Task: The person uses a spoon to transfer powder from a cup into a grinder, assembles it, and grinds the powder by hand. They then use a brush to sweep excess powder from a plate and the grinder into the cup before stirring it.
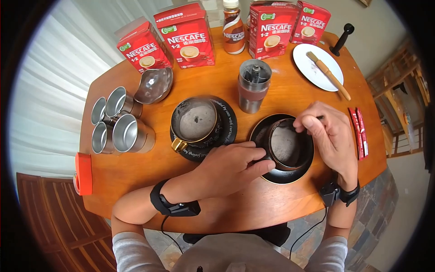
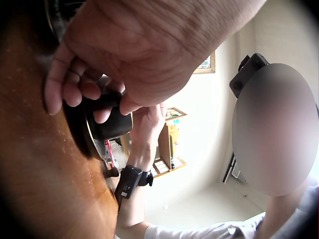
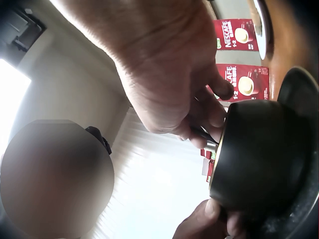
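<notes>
A black cup with greyish contents stands on a black saucer at the right. My left hand grips its handle between thumb and fingers, as the left wrist view also shows on the black cup. Above the cup's right rim, my right hand pinches a thin dark-handled utensil; a little shiny metal shows at the rim in the right wrist view, beside my right hand. The utensil's lower end is hidden. Left of these, a second cup with a gold handle rests on a lettered black saucer.
Behind the cups stand a grinder, a bottle and several red boxes. Metal cups and a glass bowl are at the left. A brush lies on a white plate; red sachets lie at the right.
</notes>
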Motion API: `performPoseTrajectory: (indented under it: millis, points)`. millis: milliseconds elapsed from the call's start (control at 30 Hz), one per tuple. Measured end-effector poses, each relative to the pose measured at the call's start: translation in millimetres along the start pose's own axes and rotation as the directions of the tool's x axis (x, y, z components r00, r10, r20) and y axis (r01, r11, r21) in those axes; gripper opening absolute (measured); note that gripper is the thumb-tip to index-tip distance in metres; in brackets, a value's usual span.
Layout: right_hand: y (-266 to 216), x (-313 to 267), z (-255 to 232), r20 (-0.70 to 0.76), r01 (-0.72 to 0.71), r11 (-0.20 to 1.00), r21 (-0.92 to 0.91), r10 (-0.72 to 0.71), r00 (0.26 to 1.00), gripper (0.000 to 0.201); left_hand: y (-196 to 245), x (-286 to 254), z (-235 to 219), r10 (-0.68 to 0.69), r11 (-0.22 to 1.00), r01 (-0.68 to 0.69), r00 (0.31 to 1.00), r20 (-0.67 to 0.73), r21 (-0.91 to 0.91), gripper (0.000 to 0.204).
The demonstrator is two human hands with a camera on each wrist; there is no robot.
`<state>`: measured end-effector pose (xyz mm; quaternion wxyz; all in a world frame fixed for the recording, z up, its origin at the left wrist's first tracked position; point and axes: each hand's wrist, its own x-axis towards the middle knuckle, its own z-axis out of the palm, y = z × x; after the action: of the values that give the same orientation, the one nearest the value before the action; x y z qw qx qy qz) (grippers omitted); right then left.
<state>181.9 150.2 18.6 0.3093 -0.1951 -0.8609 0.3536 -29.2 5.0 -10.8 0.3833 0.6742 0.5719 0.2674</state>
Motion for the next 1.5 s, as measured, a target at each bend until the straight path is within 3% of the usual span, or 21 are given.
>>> performPoseTrajectory:
  millis: [167, 267, 400, 500, 633, 733, 767, 867, 967, 1067, 1167, 1267, 1367, 1500]
  points:
    - [-2, -1, -7, 0.164, -0.072, 0.992, 0.105, 0.054, 0.985, 0.022, 1, 0, -1, -0.008, 1.000, 0.008, 1.000, -0.001, -0.017, 0.031]
    - [3, 2, -1, 0.012, 0.059, 0.998, -0.036, -0.059, 0.998, 0.022, 5, 0, -3, -0.035, 0.999, 0.035, 0.999, 0.010, 0.000, 0.032]
    - [-3, 0, -11, 0.150, -0.126, 0.987, 0.098, 0.110, 0.983, 0.021, 5, 0, -3, -0.050, 0.998, 0.050, 0.999, 0.020, -0.037, 0.031]
    - [7, 2, -2, 0.002, 0.118, 0.992, -0.054, -0.118, 0.993, 0.019, 3, 0, -3, -0.048, 0.997, 0.050, 0.998, 0.032, -0.052, 0.030]
    - [7, 1, -9, 0.107, 0.101, 0.994, -0.050, -0.095, 0.990, 0.024, 1, 0, -1, -0.056, 0.997, 0.057, 0.998, 0.021, -0.059, 0.033]
    - [3, 1, -7, 0.121, 0.130, 0.991, -0.039, -0.124, 0.985, 0.023, 1, 0, -1, -0.059, 0.996, 0.060, 0.998, 0.011, -0.067, 0.035]
    - [6, 2, -5, 0.071, 0.187, 0.976, -0.108, -0.180, 0.981, 0.021, 1, 0, -1, -0.059, 0.996, 0.060, 0.998, 0.010, -0.071, 0.035]
    - [10, 2, -6, 0.046, 0.150, 0.979, -0.136, -0.145, 0.988, 0.019, 0, 0, -1, -0.073, 0.995, 0.073, 0.997, 0.006, -0.072, 0.035]
    - [4, 1, -9, 0.156, 0.093, 0.995, -0.021, -0.088, 0.984, 0.018, -4, 1, 3, -0.064, 0.993, 0.062, 0.998, -0.014, -0.096, 0.037]
    - [6, 1, -2, 0.024, 0.154, 0.983, -0.099, -0.152, 0.988, 0.019, -5, 0, 2, -0.062, 0.995, 0.061, 0.998, -0.009, -0.081, 0.038]
    - [9, 2, -4, 0.038, 0.139, 0.983, -0.120, -0.135, 0.990, 0.018, -4, 0, 2, -0.078, 0.992, 0.078, 0.997, -0.002, -0.095, 0.038]
    - [4, 0, -7, 0.123, 0.072, 0.997, -0.029, -0.068, 0.990, 0.018, -3, 0, 3, -0.096, 0.988, 0.094, 0.995, -0.005, -0.124, 0.038]
    - [9, 1, -1, -0.006, 0.168, 0.980, -0.103, -0.170, 0.985, 0.018, -1, 0, 1, -0.115, 0.987, 0.116, 0.993, 0.013, -0.109, 0.039]
    - [10, 2, -4, 0.072, 0.138, 0.988, -0.070, -0.133, 0.988, 0.017, -1, 1, 1, -0.110, 0.986, 0.110, 0.994, 0.010, -0.121, 0.039]
